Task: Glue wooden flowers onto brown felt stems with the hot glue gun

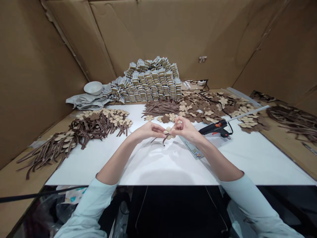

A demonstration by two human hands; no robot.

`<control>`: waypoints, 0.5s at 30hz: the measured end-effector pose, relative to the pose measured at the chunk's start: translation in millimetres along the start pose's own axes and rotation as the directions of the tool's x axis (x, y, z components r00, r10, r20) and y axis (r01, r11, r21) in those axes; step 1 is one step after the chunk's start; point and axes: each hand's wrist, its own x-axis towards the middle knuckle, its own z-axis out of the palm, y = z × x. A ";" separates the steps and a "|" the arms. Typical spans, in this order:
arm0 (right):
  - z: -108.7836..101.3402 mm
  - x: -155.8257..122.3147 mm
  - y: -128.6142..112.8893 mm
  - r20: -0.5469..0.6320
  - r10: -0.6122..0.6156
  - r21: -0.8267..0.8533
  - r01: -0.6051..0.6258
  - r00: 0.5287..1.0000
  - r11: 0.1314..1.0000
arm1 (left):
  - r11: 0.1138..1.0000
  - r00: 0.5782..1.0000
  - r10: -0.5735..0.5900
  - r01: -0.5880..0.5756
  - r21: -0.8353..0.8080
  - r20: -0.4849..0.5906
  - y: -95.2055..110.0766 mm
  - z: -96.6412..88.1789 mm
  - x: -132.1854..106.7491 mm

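Head view: left hand (pixel 148 130) and right hand (pixel 184 128) both pinch one flower piece (pixel 170 132) above the surface (pixel 158 162); best practice: keep its brown strip (pixel 164 140) centred, grip light.

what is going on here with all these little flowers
A person pinches a small beige flower between the left hand and right hand, just above the white board. A brown strip hangs under it. A glue gun lies untouched on the board, right of the right hand. A heap of flowers and strips sits at the left, loose cutouts at the back right, and stacked packets behind.
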 end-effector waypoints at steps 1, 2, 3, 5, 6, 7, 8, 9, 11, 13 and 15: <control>-0.1 0.4 0.6 0.003 -0.004 -0.005 0.004 1.000 1.000 | 1.000 1.000 0.016 -0.016 0.002 0.003 1.6 1.9 -0.6; -0.2 0.9 1.5 0.006 -0.008 -0.010 0.008 1.000 1.000 | 1.000 1.000 0.030 -0.030 0.005 -0.004 3.5 4.1 -1.1; -0.3 1.5 2.8 0.010 -0.012 -0.016 0.012 1.000 1.000 | 0.999 0.999 0.041 -0.041 0.009 -0.014 5.5 6.5 -1.6; -0.5 2.9 6.5 0.017 -0.024 -0.035 0.024 1.000 0.999 | 0.999 0.998 0.052 -0.052 0.013 -0.029 8.6 10.8 -1.9; -0.6 3.5 9.0 0.018 -0.033 -0.052 0.034 0.999 0.998 | 0.999 0.998 0.053 -0.053 0.013 -0.037 9.4 12.5 -1.8; -0.7 4.1 11.6 0.014 -0.047 -0.078 0.047 0.999 0.996 | 0.999 0.997 0.053 -0.052 0.015 -0.050 9.6 13.7 -1.4; -0.7 4.4 14.1 0.009 -0.064 -0.119 0.065 0.998 0.991 | 0.998 0.997 0.052 -0.051 0.020 -0.065 9.2 14.5 -0.9; -0.7 4.6 16.3 0.004 -0.085 -0.173 0.084 0.996 0.981 | 0.998 0.995 0.055 -0.052 0.029 -0.082 8.2 14.8 -0.3; -0.4 4.2 19.0 0.001 -0.125 -0.287 0.120 0.992 0.950 | 0.997 0.992 0.066 -0.060 0.058 -0.110 5.0 14.5 0.9; 0.3 3.2 18.8 0.015 -0.141 -0.342 0.137 0.990 0.930 | 0.991 0.990 0.078 -0.064 0.114 -0.120 1.1 13.1 2.1; 1.1 2.3 16.6 0.030 -0.123 -0.323 0.126 0.992 0.938 | 0.982 0.987 0.096 -0.073 0.176 -0.126 -2.1 11.5 3.2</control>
